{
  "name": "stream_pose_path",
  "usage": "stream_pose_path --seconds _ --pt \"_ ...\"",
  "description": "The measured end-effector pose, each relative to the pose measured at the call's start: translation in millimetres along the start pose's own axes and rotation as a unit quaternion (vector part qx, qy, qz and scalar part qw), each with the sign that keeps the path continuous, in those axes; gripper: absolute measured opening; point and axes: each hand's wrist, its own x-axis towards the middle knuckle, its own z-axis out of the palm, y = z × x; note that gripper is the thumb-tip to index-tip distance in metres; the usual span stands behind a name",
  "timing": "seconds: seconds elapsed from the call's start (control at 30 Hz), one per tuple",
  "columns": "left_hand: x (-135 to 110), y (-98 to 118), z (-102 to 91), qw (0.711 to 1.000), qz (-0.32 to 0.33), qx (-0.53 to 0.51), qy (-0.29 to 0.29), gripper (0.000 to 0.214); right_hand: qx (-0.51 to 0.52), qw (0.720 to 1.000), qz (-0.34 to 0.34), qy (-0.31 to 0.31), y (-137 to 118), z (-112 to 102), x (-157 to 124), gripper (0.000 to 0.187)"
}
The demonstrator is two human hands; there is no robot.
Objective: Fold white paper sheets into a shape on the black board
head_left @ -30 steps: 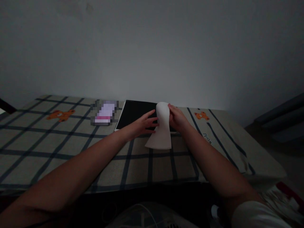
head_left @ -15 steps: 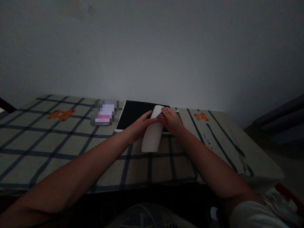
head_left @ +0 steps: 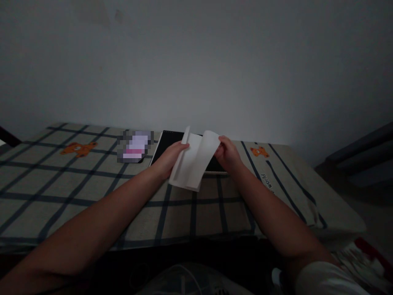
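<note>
Head view, in dim light: a white sheet of paper (head_left: 192,164), bent into a loose fold, is held up just above the tabletop (head_left: 92,180). The left hand (head_left: 167,159) is closed round its left edge, and the right hand (head_left: 229,155) pinches its upper right corner. A black tablet (head_left: 170,141) lies behind it on the checked cloth (head_left: 221,209), with a pixelated object (head_left: 135,146) to the tablet's left.

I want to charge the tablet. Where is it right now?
Head view: the black tablet lies flat on the checked cloth near the wall, centre, partly hidden behind the white paper that the left hand and right hand hold.
</note>
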Motion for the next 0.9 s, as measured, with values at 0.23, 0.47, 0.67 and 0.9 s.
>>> stream_pose_path --seconds 0.23,0.47,0.67,0.9 --pt "27 11 -44.1 0.932 0.144 0.289 0.164 0.071 0.085 0.995 0.008 0.043 -26 -6 6 0.010" --pt "10 19 -40.6 0.719 0.403 0.566 0.021 0.055 0.055 0.995 0.075 -0.045 -20 -4 1 0.011" --pt "10 9 -30.5 0.706 0.338 0.623 -0.010 0.061 -0.012 0.989 0.114 -0.094 -13 -1 -3 0.008" --pt "15 6 -34.3 0.720 0.335 0.608 -0.018 0.078 -0.005 0.980 0.150 -0.128 -17 9 -12 0.032"
